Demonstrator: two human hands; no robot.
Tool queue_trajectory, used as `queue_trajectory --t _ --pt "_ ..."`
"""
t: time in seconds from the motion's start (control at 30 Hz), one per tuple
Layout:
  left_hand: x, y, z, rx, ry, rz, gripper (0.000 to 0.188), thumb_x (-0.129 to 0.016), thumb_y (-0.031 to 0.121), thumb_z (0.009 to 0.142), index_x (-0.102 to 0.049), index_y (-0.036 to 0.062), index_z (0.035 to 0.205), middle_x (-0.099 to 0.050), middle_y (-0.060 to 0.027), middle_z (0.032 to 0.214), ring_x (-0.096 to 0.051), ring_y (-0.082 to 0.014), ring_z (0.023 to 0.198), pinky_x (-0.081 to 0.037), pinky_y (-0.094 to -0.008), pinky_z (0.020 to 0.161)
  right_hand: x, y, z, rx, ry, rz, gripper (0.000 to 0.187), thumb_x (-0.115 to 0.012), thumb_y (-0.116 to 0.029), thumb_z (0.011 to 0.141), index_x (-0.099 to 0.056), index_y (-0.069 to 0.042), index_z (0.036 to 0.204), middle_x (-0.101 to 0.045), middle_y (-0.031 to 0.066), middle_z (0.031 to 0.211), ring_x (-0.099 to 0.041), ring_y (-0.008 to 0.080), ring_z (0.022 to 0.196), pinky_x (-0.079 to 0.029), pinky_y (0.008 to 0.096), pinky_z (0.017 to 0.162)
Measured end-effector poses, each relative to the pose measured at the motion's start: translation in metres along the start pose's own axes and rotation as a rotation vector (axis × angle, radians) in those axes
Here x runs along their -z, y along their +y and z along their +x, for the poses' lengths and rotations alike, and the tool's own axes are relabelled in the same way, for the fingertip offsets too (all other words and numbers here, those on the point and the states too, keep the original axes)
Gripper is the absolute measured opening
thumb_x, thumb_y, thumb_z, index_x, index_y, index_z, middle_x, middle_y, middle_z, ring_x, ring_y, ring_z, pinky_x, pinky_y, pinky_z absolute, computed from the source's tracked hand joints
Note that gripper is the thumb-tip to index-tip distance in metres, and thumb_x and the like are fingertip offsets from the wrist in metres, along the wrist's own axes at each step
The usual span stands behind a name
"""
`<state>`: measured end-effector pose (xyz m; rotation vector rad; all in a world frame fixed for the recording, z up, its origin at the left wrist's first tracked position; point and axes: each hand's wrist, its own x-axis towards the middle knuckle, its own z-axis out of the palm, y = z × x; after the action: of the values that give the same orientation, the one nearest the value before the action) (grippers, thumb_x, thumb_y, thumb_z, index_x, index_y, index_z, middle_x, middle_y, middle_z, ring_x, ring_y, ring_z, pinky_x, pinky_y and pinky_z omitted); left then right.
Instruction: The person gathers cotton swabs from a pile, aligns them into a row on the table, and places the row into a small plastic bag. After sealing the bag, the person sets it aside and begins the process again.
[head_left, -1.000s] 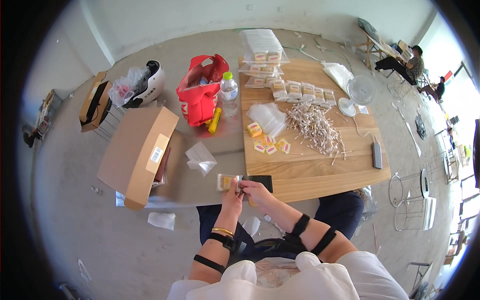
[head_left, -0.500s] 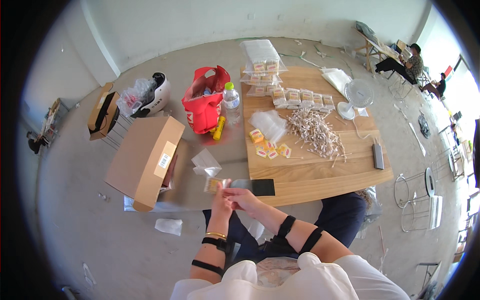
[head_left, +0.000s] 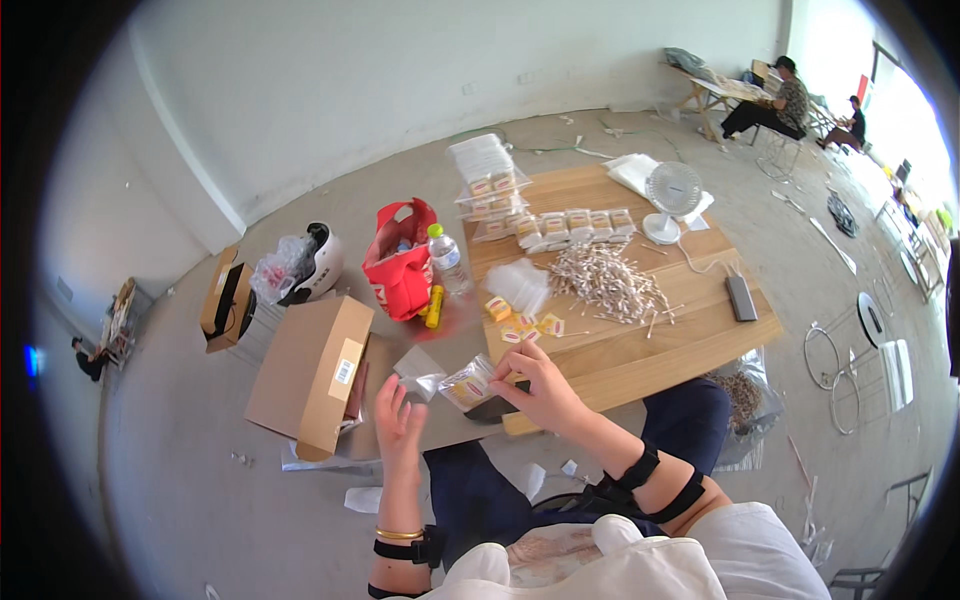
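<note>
My right hand point(head_left: 540, 388) pinches the edge of a small clear bag of cotton swabs point(head_left: 466, 383) with a yellow-and-red label in it. To its left, my left hand point(head_left: 398, 422) is raised with fingers spread and holds nothing. An empty clear bag point(head_left: 420, 372) lies on the grey table just beyond the left hand. Under the right hand a dark flat piece point(head_left: 488, 409) is partly hidden. Beyond lie yellow label cards point(head_left: 518, 330), a stack of clear bags point(head_left: 517, 286) and a heap of loose cotton swabs point(head_left: 610, 282).
Filled swab packs point(head_left: 580, 226) stand in a row behind the heap, beside a taller stack of bagged packs point(head_left: 487, 185). A white fan point(head_left: 672, 195) stands far right. At left are a cardboard box point(head_left: 305, 370), a red bag point(head_left: 398, 265) and a water bottle point(head_left: 447, 262).
My left hand has let go of the swab bag and moved left, its fingers opening. The right hand now holds the bag alone, its label showing. The whole view has shifted.
</note>
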<state>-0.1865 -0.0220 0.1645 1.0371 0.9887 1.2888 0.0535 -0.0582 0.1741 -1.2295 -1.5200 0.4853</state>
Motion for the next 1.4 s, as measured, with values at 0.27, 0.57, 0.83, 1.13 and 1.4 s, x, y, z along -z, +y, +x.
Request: queue_trajectory --t 0.27,0.57,0.83,1.13,1.4 --pt "-0.091 0.035 -0.021 0.109 -0.707 0.352 0.023 -0.075 0.007 0.093 -0.068 -0.0009 0.114 -0.070 0.0027 0.098 -0.061 -0.0015 0.084 -0.051 -0.0211 0.072 0.065 -0.053 -0.032 -0.114 -0.029 0.181 0.015 -0.070 -0.008 0.091 -0.070 -0.002 0.104 -0.062 0.0114 0.100 -0.066 0.0247 0.090 -0.053 0.0342 0.079" --pt "-0.137 0.027 -0.056 0.084 -0.767 0.124 0.027 -0.073 0.003 0.093 -0.068 0.0003 0.120 -0.073 -0.0021 0.106 -0.066 -0.0065 0.093 -0.054 -0.0236 0.082 0.113 -0.061 -0.066 0.028 -0.011 0.135 0.017 -0.072 -0.006 0.092 -0.073 -0.003 0.109 -0.065 0.0073 0.105 -0.064 0.0189 0.098 -0.051 0.0309 0.089" --pt "-0.153 0.029 -0.069 -0.041 -0.747 0.087 0.028 -0.072 0.005 0.095 -0.065 -0.0003 0.122 -0.071 -0.0049 0.113 -0.066 -0.0083 0.100 -0.054 -0.0258 0.088 0.122 -0.046 -0.078 -0.243 0.100 0.448 0.018 -0.075 -0.014 0.093 -0.070 -0.001 0.104 -0.071 0.0020 0.099 -0.064 0.0102 0.091 -0.051 0.0286 0.084" --pt "-0.146 0.026 -0.062 -0.086 -0.589 0.013 0.015 -0.070 0.007 0.097 -0.068 -0.0010 0.109 -0.073 -0.0059 0.102 -0.068 -0.0090 0.094 -0.052 -0.0245 0.087 0.119 -0.046 -0.077 -0.208 0.189 0.402 0.015 -0.075 -0.014 0.093 -0.071 0.000 0.095 -0.071 0.0020 0.089 -0.062 0.0086 0.089 -0.050 0.0267 0.082" --pt "-0.153 0.020 -0.057 -0.028 -0.516 -0.014 0.007 -0.071 0.009 0.095 -0.071 0.0039 0.100 -0.073 -0.0052 0.104 -0.064 -0.0071 0.094 -0.048 -0.0249 0.090 0.106 -0.029 -0.073 -0.170 0.243 0.419 0.013 -0.074 -0.012 0.092 -0.070 0.000 0.096 -0.071 0.0041 0.093 -0.063 0.0106 0.090 -0.049 0.0282 0.084"
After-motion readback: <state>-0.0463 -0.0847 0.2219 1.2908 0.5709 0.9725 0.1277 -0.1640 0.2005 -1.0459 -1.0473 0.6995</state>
